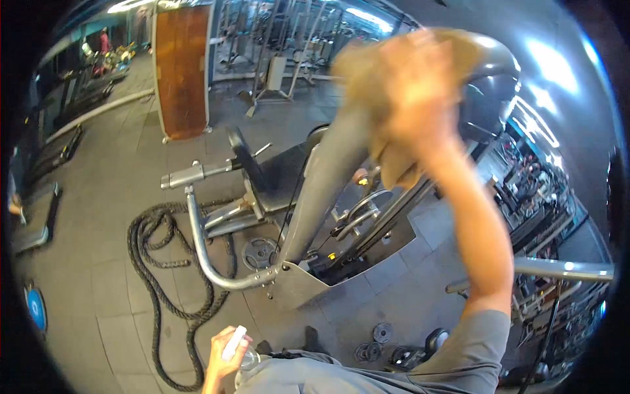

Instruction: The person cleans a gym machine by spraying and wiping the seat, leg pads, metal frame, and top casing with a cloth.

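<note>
Raised at the upper right, my right hand (420,92) is smeared by motion and presses a brown cloth (397,161) against the top of the grey machine frame (335,157). Part of the cloth hangs below the hand. Low in the view, near my body, my left hand (225,351) is closed around a clear bottle (249,358) with a white spray top (234,343). Most of the bottle is hidden by the hand and my shirt.
A thick black rope (157,315) lies looped on the floor at the left. Beside it stand a padded seat (282,174) and a bent metal bar (203,243). Weight plates (382,332) lie near my feet. A brown pillar (182,72) rises behind.
</note>
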### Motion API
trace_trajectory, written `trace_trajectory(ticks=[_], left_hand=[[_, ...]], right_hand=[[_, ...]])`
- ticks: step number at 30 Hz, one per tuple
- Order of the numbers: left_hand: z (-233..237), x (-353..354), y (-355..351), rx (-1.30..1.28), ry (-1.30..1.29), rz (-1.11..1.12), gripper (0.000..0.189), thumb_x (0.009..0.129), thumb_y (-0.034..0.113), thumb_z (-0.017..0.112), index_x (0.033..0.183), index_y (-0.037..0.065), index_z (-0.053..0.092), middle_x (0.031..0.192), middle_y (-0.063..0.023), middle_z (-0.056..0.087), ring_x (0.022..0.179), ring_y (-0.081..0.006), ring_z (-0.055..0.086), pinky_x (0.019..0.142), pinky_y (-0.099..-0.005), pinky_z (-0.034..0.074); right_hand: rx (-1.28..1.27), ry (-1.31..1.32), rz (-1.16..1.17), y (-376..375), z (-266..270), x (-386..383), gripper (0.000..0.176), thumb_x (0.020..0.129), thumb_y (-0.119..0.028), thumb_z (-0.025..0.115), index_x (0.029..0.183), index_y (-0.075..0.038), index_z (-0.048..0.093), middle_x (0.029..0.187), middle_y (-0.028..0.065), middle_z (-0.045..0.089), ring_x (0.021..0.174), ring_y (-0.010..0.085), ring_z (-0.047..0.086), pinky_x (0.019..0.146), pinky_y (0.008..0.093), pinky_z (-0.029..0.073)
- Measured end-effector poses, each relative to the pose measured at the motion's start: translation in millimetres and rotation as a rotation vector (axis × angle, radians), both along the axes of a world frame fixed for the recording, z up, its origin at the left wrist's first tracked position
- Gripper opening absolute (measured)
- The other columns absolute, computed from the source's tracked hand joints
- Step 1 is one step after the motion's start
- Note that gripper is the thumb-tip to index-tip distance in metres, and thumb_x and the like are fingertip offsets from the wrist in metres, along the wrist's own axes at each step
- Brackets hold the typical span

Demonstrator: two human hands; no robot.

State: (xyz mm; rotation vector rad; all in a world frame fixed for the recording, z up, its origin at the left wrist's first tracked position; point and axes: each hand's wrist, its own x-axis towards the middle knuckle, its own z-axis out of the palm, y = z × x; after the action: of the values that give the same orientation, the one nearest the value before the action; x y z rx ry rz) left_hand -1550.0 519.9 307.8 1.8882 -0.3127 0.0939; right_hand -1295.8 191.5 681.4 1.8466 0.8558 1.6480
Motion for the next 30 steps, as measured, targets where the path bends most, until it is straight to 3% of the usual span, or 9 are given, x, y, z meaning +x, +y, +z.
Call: trace_trajectory(ticks=[4, 5, 7, 12, 16, 19, 23, 26, 30], left_hand=[[-10.1, -12.8, 8.3, -0.006, 0.066, 0.113, 0.019, 0.083, 0.018, 0.066, 0.083, 0.000, 0.071, 0.071, -0.0131, 0.062, 0.064, -0.0275, 0.062, 0.060, -0.0365, 0.049], [-16.8, -13.8, 9.0, -0.007, 0.033, 0.149, 0.020, 0.083, 0.019, 0.066, 0.082, -0.001, 0.070, 0.069, -0.0132, 0.062, 0.063, -0.0277, 0.060, 0.059, -0.0373, 0.048], [-19.5, -11.6, 11.9, -0.021, 0.049, 0.178, 0.020, 0.083, 0.018, 0.067, 0.081, -0.001, 0.069, 0.069, -0.0135, 0.062, 0.063, -0.0282, 0.059, 0.059, -0.0379, 0.048], [-12.2, 6.1, 2.7, -0.025, 0.032, 0.161, 0.016, 0.084, 0.017, 0.067, 0.082, 0.000, 0.070, 0.071, -0.0123, 0.060, 0.063, -0.0279, 0.059, 0.058, -0.0382, 0.047], [2.3, 15.6, -1.4, 0.010, -0.015, 0.092, 0.016, 0.085, 0.016, 0.066, 0.084, 0.001, 0.070, 0.073, -0.0121, 0.062, 0.065, -0.0280, 0.062, 0.060, -0.0372, 0.050], [5.0, 11.8, -0.2, 0.021, -0.019, 0.072, 0.018, 0.085, 0.017, 0.066, 0.084, 0.000, 0.071, 0.075, -0.0123, 0.064, 0.067, -0.0280, 0.063, 0.061, -0.0370, 0.051], [2.2, 1.1, 2.7, 0.031, -0.016, 0.051, 0.022, 0.087, 0.021, 0.065, 0.083, 0.000, 0.071, 0.073, -0.0123, 0.063, 0.066, -0.0285, 0.062, 0.062, -0.0375, 0.049], [-2.3, -1.4, 1.7, 0.011, -0.019, 0.064, 0.025, 0.088, 0.023, 0.064, 0.082, -0.001, 0.070, 0.071, -0.0128, 0.061, 0.065, -0.0293, 0.061, 0.062, -0.0385, 0.048], [1.0, 2.7, -0.9, 0.030, 0.006, 0.059, 0.024, 0.087, 0.022, 0.063, 0.083, -0.001, 0.070, 0.071, -0.0134, 0.060, 0.066, -0.0294, 0.059, 0.062, -0.0382, 0.048]], right_hand=[[0.560, 0.184, -0.370, -84.3, 149.1, 22.5, 0.041, 0.081, -0.033, 0.067, 0.106, -0.001, 0.070, 0.094, 0.0266, 0.068, 0.086, 0.0472, 0.065, 0.080, 0.0526, 0.053], [0.318, 0.125, -0.344, -75.6, 136.7, 19.9, 0.042, 0.083, -0.036, 0.066, 0.105, -0.001, 0.070, 0.095, 0.0271, 0.068, 0.086, 0.0470, 0.066, 0.079, 0.0526, 0.053], [0.026, 0.081, -0.306, -38.7, 96.8, -8.5, 0.047, 0.083, -0.039, 0.068, 0.109, 0.000, 0.070, 0.100, 0.0285, 0.069, 0.088, 0.0477, 0.065, 0.080, 0.0528, 0.052], [0.255, 0.083, -0.227, 37.7, -43.4, 0.6, 0.060, 0.066, -0.030, 0.078, 0.121, -0.009, 0.069, 0.141, 0.0109, 0.057, 0.140, 0.0348, 0.043, 0.120, 0.0622, 0.018], [0.114, 0.266, -0.205, 43.2, -215.9, 28.4, 0.048, 0.088, -0.021, 0.053, 0.134, -0.011, 0.062, 0.154, 0.0093, 0.045, 0.147, 0.0369, 0.034, 0.116, 0.0640, 0.021], [0.004, 0.293, -0.097, 30.1, -287.2, 26.7, 0.047, 0.088, -0.024, 0.050, 0.133, -0.012, 0.062, 0.153, 0.0083, 0.048, 0.147, 0.0325, 0.037, 0.119, 0.0579, 0.016], [-0.016, 0.291, -0.011, 14.9, -236.9, 27.2, 0.046, 0.093, -0.027, 0.047, 0.134, -0.011, 0.060, 0.155, 0.0123, 0.044, 0.146, 0.0342, 0.037, 0.120, 0.0582, 0.016], [0.123, 0.068, 0.005, 3.1, -115.9, 20.4, 0.043, 0.095, -0.023, 0.048, 0.135, -0.016, 0.059, 0.152, 0.0142, 0.047, 0.145, 0.0443, 0.035, 0.116, 0.0687, 0.019], [0.442, 0.050, 0.122, -29.6, 27.6, 6.1, 0.073, 0.073, -0.022, 0.076, 0.139, 0.000, 0.052, 0.154, 0.0186, 0.042, 0.142, 0.0434, 0.038, 0.118, 0.0619, 0.020]])
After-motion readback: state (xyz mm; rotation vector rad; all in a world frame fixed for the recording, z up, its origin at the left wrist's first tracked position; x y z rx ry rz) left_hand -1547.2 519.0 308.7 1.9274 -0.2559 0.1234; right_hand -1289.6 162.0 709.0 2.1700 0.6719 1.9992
